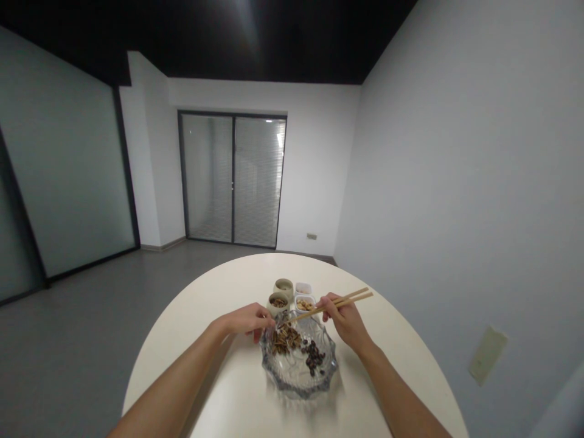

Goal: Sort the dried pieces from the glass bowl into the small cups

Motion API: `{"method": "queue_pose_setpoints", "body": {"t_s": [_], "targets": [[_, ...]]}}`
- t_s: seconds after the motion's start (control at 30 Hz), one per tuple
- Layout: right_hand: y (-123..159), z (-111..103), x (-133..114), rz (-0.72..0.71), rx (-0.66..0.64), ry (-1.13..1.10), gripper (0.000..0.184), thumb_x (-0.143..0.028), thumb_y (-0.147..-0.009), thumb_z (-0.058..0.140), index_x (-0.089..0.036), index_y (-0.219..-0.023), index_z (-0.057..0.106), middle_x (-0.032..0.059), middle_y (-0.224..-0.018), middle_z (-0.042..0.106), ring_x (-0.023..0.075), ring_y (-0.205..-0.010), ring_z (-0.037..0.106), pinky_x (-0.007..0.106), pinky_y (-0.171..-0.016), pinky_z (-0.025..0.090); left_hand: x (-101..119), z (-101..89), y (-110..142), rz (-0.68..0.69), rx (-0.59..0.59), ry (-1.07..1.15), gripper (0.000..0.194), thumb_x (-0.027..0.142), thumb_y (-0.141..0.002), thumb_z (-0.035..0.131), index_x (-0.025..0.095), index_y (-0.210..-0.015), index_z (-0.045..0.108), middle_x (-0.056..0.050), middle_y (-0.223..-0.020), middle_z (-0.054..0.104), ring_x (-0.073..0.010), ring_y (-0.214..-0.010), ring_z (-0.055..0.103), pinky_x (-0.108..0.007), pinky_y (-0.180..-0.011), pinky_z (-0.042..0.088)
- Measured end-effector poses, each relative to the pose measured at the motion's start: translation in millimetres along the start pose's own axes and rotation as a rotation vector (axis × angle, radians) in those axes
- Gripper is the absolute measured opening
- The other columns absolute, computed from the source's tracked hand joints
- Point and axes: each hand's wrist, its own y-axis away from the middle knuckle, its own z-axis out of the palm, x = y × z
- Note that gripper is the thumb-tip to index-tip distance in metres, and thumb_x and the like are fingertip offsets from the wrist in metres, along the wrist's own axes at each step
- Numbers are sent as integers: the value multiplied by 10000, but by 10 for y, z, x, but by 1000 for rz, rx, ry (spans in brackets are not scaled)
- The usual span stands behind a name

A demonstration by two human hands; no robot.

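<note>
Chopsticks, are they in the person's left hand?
No, the wooden chopsticks are held in the right hand, with their tips over the cut-glass dish.

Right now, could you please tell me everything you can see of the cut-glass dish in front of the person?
The cut-glass dish is clear, with moulded facets and a wavy, scalloped rim that looks bluish-grey. It sits flat on the cream round table. Inside lie a heap of striped seeds and a separate heap of dark seeds. The wooden chopsticks in the right hand reach over its far rim. The left hand is just above its near-left edge.
</note>
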Motion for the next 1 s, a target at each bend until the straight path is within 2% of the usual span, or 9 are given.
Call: {"method": "queue_pose_setpoints", "body": {"t_s": [0.23,0.57,0.7,1.0], "targets": [[-5,-10,56,20,-16,80,418,-458,-963,488,-195,-732,717,-4,-548,618,164,-561,581,257,-594,423,-9,3,-15,-21,10,1,387,519,-814,553,146,-795,653,24,-518,561,-116,-451,498,-219,-432,301],[-1,1,66,9,-25,89,407,-443,-972,480,-197,-755,721,-3,-567,623,167,-584,596,260,-613,430,111,6,27,-20,-2,4,400,520,-798,545,142,-795,676,20,-541,558,-132,-488,535,-224,-444,299],[-1,9,47,1,-32,74,422,-460,-972,484,-197,-746,725,0,-573,625,170,-595,603,264,-624,439,72,0,17,-17,3,-2,390,503,-814,542,137,-801,680,18,-515,562,-115,-444,473,-228,-440,291],[7,45,-26,-16,118,-96,466,-564,-937,518,-187,-757,726,12,-551,622,177,-572,603,269,-588,461,24,3,-5,-29,7,7,368,482,-815,547,137,-814,674,13,-503,567,-124,-444,480,-228,-443,291]]}}
